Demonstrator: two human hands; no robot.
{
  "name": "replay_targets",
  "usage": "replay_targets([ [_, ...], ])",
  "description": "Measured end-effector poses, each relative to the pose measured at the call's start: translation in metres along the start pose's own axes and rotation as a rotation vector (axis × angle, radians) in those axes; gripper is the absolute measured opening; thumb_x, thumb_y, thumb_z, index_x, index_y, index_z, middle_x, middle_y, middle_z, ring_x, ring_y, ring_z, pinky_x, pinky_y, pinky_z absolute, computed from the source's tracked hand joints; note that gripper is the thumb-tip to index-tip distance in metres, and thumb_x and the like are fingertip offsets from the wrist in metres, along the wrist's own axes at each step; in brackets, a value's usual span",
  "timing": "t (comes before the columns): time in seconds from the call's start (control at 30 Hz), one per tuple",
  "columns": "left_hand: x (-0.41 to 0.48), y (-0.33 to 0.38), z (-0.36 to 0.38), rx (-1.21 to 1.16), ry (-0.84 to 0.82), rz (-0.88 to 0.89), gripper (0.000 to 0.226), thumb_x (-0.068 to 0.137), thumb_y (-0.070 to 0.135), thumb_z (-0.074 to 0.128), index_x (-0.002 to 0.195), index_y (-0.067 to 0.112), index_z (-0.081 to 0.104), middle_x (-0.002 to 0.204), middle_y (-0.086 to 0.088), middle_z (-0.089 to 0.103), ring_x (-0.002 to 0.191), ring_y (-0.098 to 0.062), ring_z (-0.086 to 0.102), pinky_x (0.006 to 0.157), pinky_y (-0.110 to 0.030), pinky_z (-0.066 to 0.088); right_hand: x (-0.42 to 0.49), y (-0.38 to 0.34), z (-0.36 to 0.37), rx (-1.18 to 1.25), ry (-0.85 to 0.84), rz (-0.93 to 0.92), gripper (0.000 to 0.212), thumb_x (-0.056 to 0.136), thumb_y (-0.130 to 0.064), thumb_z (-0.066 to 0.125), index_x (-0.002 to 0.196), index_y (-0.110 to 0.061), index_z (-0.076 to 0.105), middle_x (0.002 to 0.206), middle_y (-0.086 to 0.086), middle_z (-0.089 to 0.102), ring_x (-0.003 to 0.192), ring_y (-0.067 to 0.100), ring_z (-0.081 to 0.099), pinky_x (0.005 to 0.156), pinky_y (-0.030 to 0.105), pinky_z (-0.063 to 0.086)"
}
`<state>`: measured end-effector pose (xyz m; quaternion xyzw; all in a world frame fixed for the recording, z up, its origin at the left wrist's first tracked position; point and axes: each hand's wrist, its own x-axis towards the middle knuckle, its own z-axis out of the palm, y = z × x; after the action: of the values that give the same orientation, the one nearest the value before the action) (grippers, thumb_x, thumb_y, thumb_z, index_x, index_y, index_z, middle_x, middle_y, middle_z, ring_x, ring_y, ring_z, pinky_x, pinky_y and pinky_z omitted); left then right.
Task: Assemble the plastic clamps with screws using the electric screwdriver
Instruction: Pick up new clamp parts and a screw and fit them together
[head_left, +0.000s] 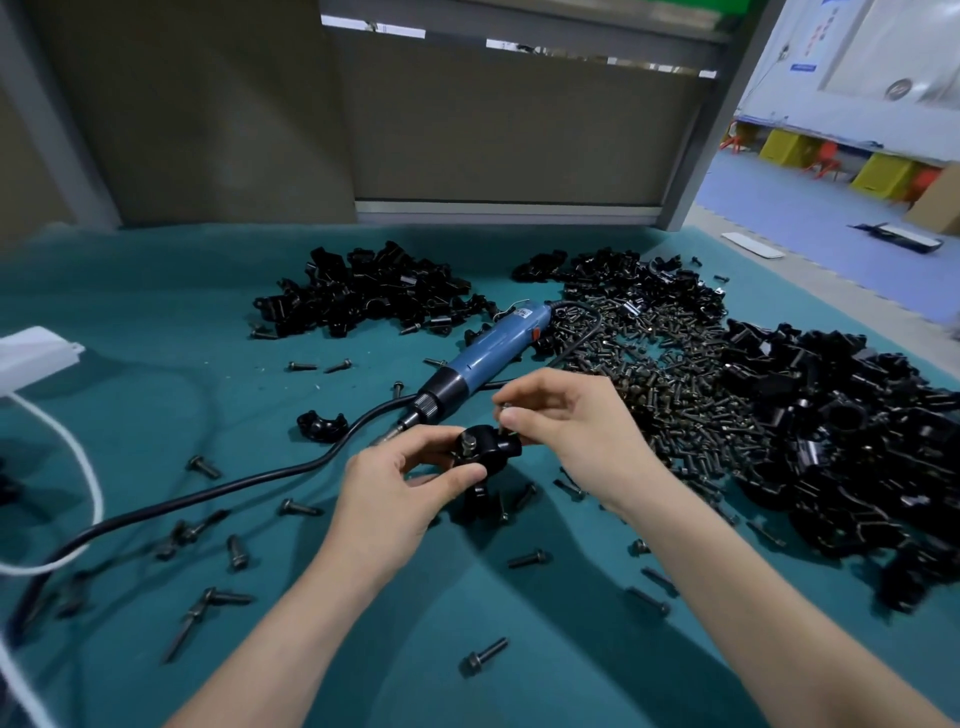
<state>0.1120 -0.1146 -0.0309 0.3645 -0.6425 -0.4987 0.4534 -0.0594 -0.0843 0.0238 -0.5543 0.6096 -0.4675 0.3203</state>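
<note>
Black clamp (485, 447) gripped by left hand (400, 499); right hand (566, 421) pinches one screw (503, 414).

Black clamp (485, 448) held up, a screw (503, 413) pinched just above it. Blue screwdriver (488, 353) lying behind. Heap of screws (670, 374) at right.
</note>
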Motion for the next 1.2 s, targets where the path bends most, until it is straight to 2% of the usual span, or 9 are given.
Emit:
replay_targets([
  [0.2,0.001,0.0,0.002,-0.026,0.008,0.002,0.046,0.073,0.004,0.08,0.079,0.049,0.073,0.082,0.015,0.074,0.077,0.002,0.067,0.068,-0.009,0.049,-0.005,0.001,0.0,-0.295,0.054,-0.238,0.01,0.083,0.0,0.072,0.088,-0.009,0.073,0.08,-0.006,0.069,0.079,0.002,0.064,0.072,0.013,0.051],
  [0.37,0.001,0.0,0.002,-0.028,-0.013,0.008,0.042,0.073,0.003,0.079,0.081,0.045,0.074,0.084,0.012,0.075,0.08,-0.001,0.068,0.07,-0.011,0.05,-0.006,-0.003,-0.003,-0.525,-0.031,-0.423,0.012,0.083,-0.002,0.073,0.094,-0.006,0.076,0.092,0.002,0.074,0.085,0.011,0.067,0.082,0.018,0.051],
  [0.43,0.001,-0.001,0.001,-0.02,0.0,0.006,0.037,0.073,0.005,0.08,0.08,0.041,0.075,0.084,0.012,0.075,0.081,-0.001,0.068,0.07,-0.011,0.05,-0.004,-0.005,-0.009,-0.465,-0.066,-0.317,0.017,0.086,-0.004,0.069,0.097,-0.015,0.078,0.093,-0.005,0.075,0.079,0.005,0.066,0.076,0.015,0.052],
  [0.5,0.001,-0.001,0.001,-0.014,-0.002,0.002,0.032,0.072,0.008,0.081,0.083,0.038,0.074,0.085,0.013,0.075,0.083,-0.001,0.068,0.07,-0.01,0.05,-0.003,-0.005,-0.014,-0.401,-0.085,-0.183,0.028,0.09,-0.004,0.064,0.092,-0.028,0.077,0.089,-0.012,0.074,0.058,0.004,0.062,0.058,0.02,0.054],
  [0.57,0.0,-0.002,0.001,-0.01,-0.018,0.003,0.031,0.072,0.008,0.081,0.087,0.034,0.073,0.085,0.013,0.074,0.083,-0.001,0.068,0.071,-0.01,0.051,-0.003,-0.002,-0.017,-0.358,-0.084,-0.134,0.034,0.09,-0.002,0.063,0.084,-0.033,0.076,0.084,-0.012,0.074,0.064,0.002,0.065,0.066,0.026,0.057],
  [0.67,0.0,-0.003,0.001,-0.011,-0.025,-0.008,0.03,0.073,0.006,0.08,0.09,0.03,0.074,0.086,0.011,0.075,0.085,-0.004,0.069,0.073,-0.013,0.052,-0.003,-0.002,-0.017,-0.281,-0.127,-0.108,0.03,0.087,-0.001,0.065,0.084,-0.029,0.077,0.082,-0.011,0.075,0.082,0.003,0.07,0.083,0.025,0.056],
  [0.87,0.0,-0.002,0.002,-0.009,-0.013,-0.012,0.031,0.072,0.008,0.081,0.089,0.034,0.074,0.087,0.012,0.074,0.083,-0.004,0.07,0.076,-0.015,0.053,0.003,0.001,-0.014,0.205,-0.219,0.214,0.006,0.087,-0.004,0.067,0.086,-0.008,0.072,0.084,0.007,0.073,0.075,0.016,0.071,0.066,0.028,0.058],
  [1.03,-0.002,-0.002,0.002,0.016,-0.018,0.05,0.033,0.073,0.009,0.081,0.091,0.036,0.074,0.093,0.011,0.073,0.09,-0.006,0.068,0.083,-0.021,0.055,0.002,0.0,-0.012,0.468,-0.366,0.453,0.019,0.087,-0.013,0.065,0.099,0.001,0.07,0.091,0.018,0.071,0.073,0.032,0.07,0.061,0.027,0.058],
  [1.2,-0.004,0.005,0.002,0.071,0.058,0.209,0.03,0.073,0.045,0.072,0.103,0.044,0.067,0.098,0.014,0.065,0.098,-0.015,0.062,0.089,-0.023,0.047,-0.003,0.001,-0.003,0.731,-0.329,0.497,0.026,0.074,-0.017,0.068,0.091,0.003,0.07,0.084,0.018,0.07,0.067,0.029,0.07,0.057,0.024,0.058],
])
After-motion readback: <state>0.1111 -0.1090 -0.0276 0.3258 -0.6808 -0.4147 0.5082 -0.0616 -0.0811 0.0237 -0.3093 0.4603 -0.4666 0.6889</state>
